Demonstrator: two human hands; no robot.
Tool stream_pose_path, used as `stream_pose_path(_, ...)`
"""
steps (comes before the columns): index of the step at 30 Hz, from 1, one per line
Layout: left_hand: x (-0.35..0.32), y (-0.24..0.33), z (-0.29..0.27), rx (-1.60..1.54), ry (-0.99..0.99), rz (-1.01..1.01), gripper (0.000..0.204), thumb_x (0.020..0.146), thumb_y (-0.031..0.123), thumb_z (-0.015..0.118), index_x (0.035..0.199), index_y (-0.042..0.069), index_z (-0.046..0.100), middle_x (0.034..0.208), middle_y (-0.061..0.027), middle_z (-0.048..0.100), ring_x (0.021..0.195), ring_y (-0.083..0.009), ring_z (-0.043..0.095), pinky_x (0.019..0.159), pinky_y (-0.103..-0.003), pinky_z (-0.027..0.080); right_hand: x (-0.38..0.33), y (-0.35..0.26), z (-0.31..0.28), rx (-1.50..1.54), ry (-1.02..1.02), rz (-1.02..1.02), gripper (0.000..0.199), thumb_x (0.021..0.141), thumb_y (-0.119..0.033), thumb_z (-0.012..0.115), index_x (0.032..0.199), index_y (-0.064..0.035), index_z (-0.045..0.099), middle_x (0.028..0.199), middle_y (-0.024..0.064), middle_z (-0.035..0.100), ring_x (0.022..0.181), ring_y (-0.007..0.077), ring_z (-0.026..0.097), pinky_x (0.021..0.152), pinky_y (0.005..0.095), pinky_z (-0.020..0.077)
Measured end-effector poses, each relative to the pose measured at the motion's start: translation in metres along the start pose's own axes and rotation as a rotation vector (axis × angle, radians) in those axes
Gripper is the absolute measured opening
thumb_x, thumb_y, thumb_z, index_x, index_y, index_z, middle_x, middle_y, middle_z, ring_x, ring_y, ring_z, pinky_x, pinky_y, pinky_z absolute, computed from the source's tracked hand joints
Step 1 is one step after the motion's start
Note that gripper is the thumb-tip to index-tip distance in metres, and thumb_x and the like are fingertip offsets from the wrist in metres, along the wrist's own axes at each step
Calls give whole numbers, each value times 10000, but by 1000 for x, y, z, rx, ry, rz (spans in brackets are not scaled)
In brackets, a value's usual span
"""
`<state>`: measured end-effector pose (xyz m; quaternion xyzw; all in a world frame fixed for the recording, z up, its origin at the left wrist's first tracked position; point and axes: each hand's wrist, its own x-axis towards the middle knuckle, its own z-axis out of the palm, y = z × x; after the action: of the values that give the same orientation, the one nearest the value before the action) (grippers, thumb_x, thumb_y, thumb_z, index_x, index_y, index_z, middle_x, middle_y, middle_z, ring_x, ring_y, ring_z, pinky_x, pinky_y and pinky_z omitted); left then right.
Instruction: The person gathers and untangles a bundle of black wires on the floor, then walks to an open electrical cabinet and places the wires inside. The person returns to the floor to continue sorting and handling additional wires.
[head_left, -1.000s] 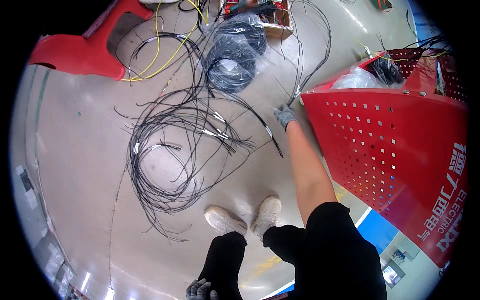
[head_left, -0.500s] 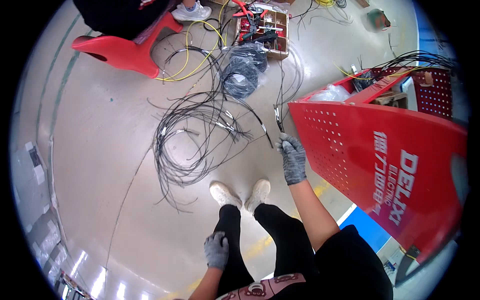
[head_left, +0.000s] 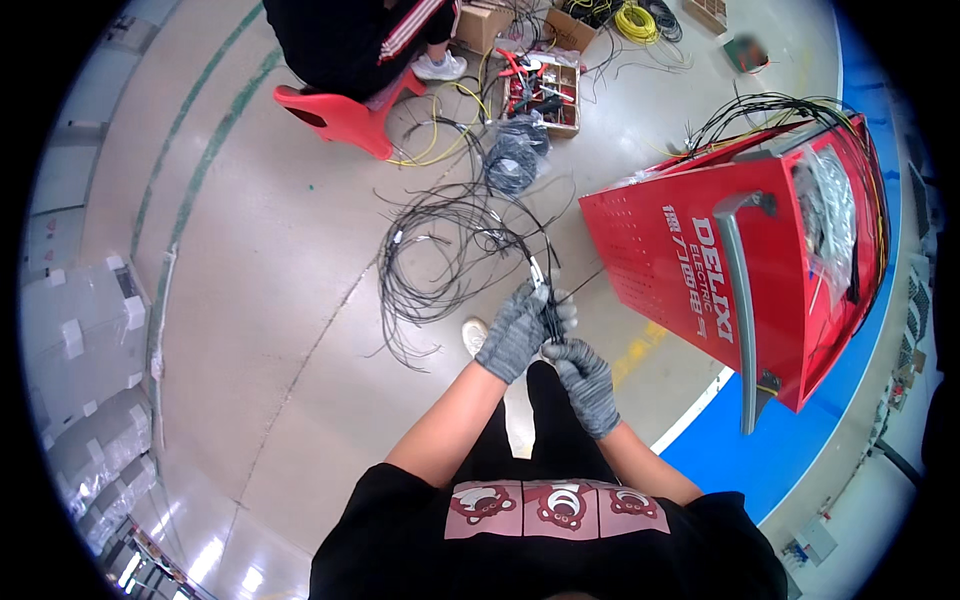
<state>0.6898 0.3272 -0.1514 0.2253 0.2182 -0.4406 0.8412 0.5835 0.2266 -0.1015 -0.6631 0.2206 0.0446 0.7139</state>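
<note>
In front of my legs, both gloved hands are closed on a bundle of thin black wires (head_left: 552, 318). My left hand (head_left: 517, 330), in a grey knit glove, wraps round the bundle just below some white sleeves (head_left: 537, 271) on the wires. Close below it, my right hand (head_left: 584, 388), gloved the same way, pinches the lower part of the bundle. The wire ends are partly hidden by my fingers. From my hands the wires run away toward a loose, tangled coil of black wires (head_left: 395, 275) on the floor.
A red cart (head_left: 650, 250) with a grey handle (head_left: 740, 310) and black wires on top stands at the right. Ahead are a bagged black wire coil (head_left: 512, 165), a divided box (head_left: 563, 122) with pliers and small parts, and a person on a red stool (head_left: 345, 120).
My left hand has come up from beside my leg and closed on the wires. My right hand has drawn its wires back toward me. My view has shifted, and the cart appears turned.
</note>
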Motion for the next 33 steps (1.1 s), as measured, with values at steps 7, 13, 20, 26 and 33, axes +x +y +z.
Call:
stream_pose_path(7,-123,33,39,347,-25,93,279,919,217,521,1159,76,506,830,-23,600,516,-33,444,436,-169,359,-65,-46,3,-108,-153,-141,201,812,-2,492,965,-16,622,1034,121,588,973,206,548,881,311,415)
stream_pose_path(13,-200,15,74,547,4,209,341,926,272,486,1163,27,505,845,-32,598,497,-26,403,417,-154,315,-72,-82,10,261,-152,99,241,910,-152,512,1076,13,565,1003,89,620,943,161,581,865,292,451)
stream_pose_path(20,-262,-50,90,397,-20,333,436,892,295,489,1189,-24,476,906,-82,593,564,-77,458,459,-199,367,-94,-79,20,781,-584,264,317,907,-328,518,969,-30,607,831,53,626,735,142,593,717,266,476)
stream_pose_path(26,-300,-99,81,259,-98,313,420,882,305,487,1126,-36,488,927,-101,586,592,-105,483,482,-219,386,-132,-94,12,677,-727,330,202,870,-242,574,861,-46,622,736,33,624,600,109,552,597,227,447)
stream_pose_path(33,-341,-125,87,609,73,375,544,885,405,492,1197,-40,470,986,-157,596,769,-198,612,642,-270,507,-159,-91,3,372,-607,211,188,849,-283,603,857,-95,613,680,-37,563,582,33,481,504,180,371)
